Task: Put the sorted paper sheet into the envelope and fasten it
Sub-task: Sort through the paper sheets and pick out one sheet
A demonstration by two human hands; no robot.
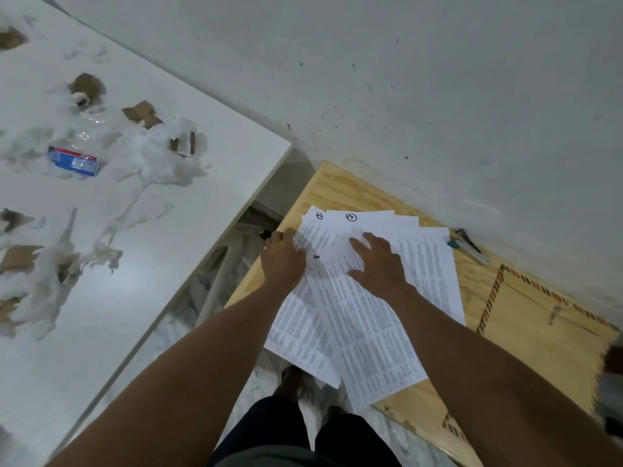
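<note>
Head view: paper sheets (364,308) fanned at the wooden table's (472,281) left edge. Left hand (285,261) pinches their left margin; right hand (379,264) pressing flat, open. Envelope (539,318) lies right, nearer the right hand, long axis toward the wall.

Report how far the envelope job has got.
Done: nothing visible. In hand: both hands, left and right, rest on the fanned printed sheets, apparently sorting them. Left: squaring them, sliding them into the brown envelope lying apart, and fastening it.
</note>
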